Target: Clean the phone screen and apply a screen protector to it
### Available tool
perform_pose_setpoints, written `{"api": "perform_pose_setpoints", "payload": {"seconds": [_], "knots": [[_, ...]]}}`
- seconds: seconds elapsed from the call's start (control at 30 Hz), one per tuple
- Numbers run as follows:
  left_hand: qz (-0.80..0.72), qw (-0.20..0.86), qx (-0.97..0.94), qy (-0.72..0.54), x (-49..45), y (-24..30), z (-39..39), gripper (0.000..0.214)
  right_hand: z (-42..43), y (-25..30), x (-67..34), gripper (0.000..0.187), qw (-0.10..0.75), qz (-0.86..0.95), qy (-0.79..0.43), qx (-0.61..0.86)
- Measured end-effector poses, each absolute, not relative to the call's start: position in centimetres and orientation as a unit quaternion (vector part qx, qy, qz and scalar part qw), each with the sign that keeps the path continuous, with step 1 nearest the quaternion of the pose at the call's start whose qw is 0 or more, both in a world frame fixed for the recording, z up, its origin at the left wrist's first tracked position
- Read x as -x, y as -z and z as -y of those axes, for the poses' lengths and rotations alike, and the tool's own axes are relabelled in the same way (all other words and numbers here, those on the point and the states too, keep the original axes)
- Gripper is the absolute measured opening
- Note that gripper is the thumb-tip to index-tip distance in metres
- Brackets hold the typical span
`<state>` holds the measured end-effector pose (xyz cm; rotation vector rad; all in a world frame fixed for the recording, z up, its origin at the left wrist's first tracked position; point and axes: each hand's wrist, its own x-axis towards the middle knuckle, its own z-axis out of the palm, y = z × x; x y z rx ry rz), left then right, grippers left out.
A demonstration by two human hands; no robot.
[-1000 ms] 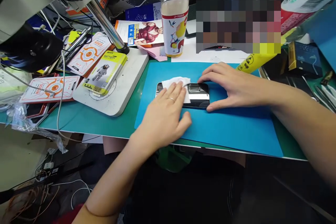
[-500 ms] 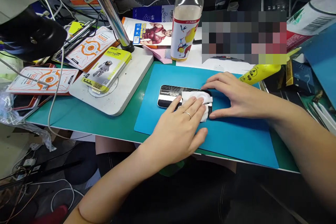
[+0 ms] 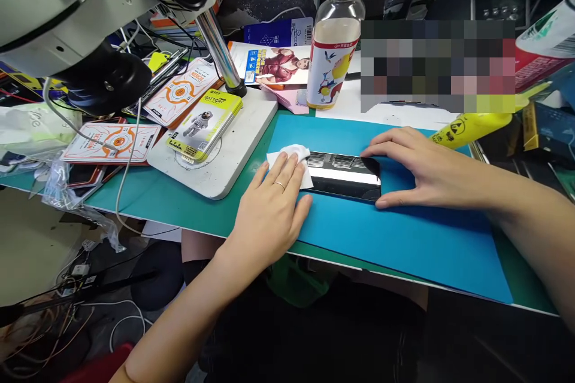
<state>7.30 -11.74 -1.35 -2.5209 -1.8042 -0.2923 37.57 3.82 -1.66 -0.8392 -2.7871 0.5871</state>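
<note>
A smartphone (image 3: 344,178) lies on the blue mat, its dark glossy face up and reflecting a bright band. My left hand (image 3: 269,209), a ring on one finger, presses a folded white wipe (image 3: 296,151) down with straight fingers over the phone's left end, which is hidden beneath. At the other end, my right hand (image 3: 413,170) holds the phone by its edges, thumb at the near corner and fingertips at the far corner.
Behind the mat (image 3: 431,245) stands a drink bottle (image 3: 335,54). To the left, a microscope (image 3: 112,72) overhangs its white base (image 3: 251,137), which carries a yellow battery pack (image 3: 206,122). A yellow tube (image 3: 476,127) lies beyond my right hand.
My left hand has slid the wipe leftward along the phone, from its right end to its left end. My right hand stays at the right end. The view has shifted slightly.
</note>
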Motion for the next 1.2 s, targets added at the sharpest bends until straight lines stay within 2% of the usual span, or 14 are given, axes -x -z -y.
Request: {"api": "perform_pose_setpoints", "payload": {"seconds": [0.57, 0.87, 1.2], "knots": [[0.588, 0.037, 0.803, 0.093, -7.9, 0.7, 10.3, 0.048, -3.8, 1.5, -37.3, 0.085, 0.092, 0.930, -0.210, 0.287], [0.606, 0.027, 0.791, 0.079, -7.4, 0.4, 12.3, 0.048, -3.8, 1.6, -37.4, 0.088, 0.092, 0.929, -0.214, 0.289], [0.591, 0.036, 0.803, 0.072, -8.0, 0.2, 10.1, 0.046, -3.8, 1.7, -37.4, 0.089, 0.089, 0.923, -0.225, 0.300]]}}
